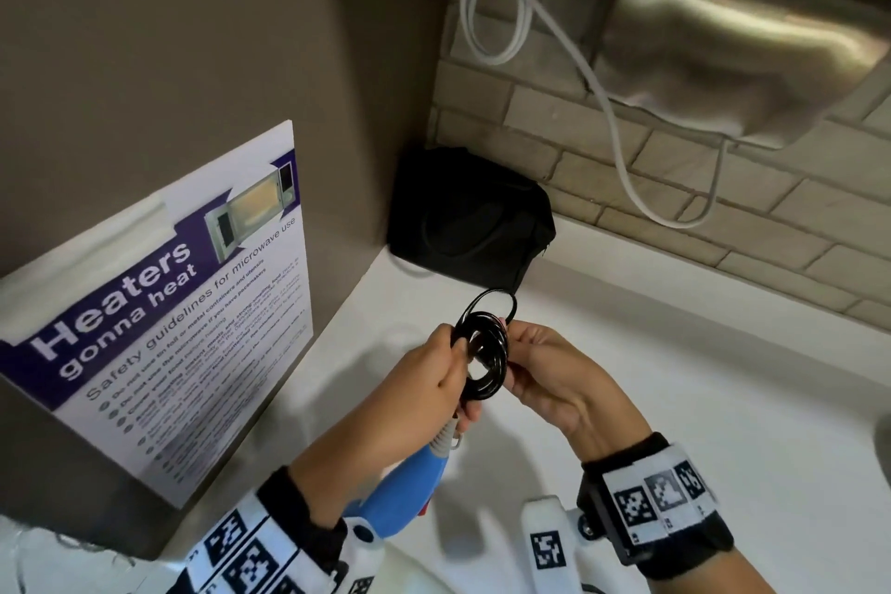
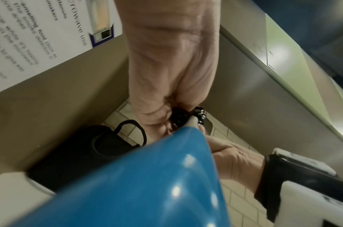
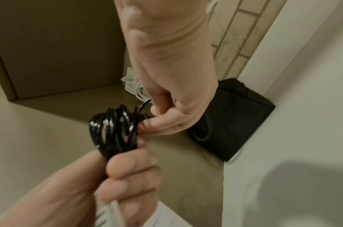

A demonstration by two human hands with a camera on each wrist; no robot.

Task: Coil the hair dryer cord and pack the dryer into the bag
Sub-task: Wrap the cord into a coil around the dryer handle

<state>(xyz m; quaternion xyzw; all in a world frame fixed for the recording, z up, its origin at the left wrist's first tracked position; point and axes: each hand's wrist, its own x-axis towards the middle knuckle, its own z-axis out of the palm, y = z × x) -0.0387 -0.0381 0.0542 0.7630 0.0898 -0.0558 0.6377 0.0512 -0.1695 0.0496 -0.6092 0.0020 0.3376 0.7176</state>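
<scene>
The black cord (image 1: pixel 487 347) (image 3: pixel 114 129) is wound into a small glossy coil held above the white counter (image 1: pixel 699 376). My left hand (image 1: pixel 446 369) (image 3: pixel 116 181) grips one side of the coil, where the cord meets the grey strain relief. The blue hair dryer (image 1: pixel 405 492) (image 2: pixel 139 184) hangs below that hand. My right hand (image 1: pixel 540 367) (image 3: pixel 166 116) pinches the coil's other side, with one loose loop standing above it. The black bag (image 1: pixel 470 219) (image 2: pixel 75 153) (image 3: pixel 230 119) stands in the corner behind the hands.
A microwave safety poster (image 1: pixel 159 304) leans on the brown panel at left. On the tiled wall hangs a steel hand dryer (image 1: pixel 742 29) with a white cable (image 1: pixel 602 101) looping down. A wall socket (image 3: pixel 130 84) shows in the right wrist view.
</scene>
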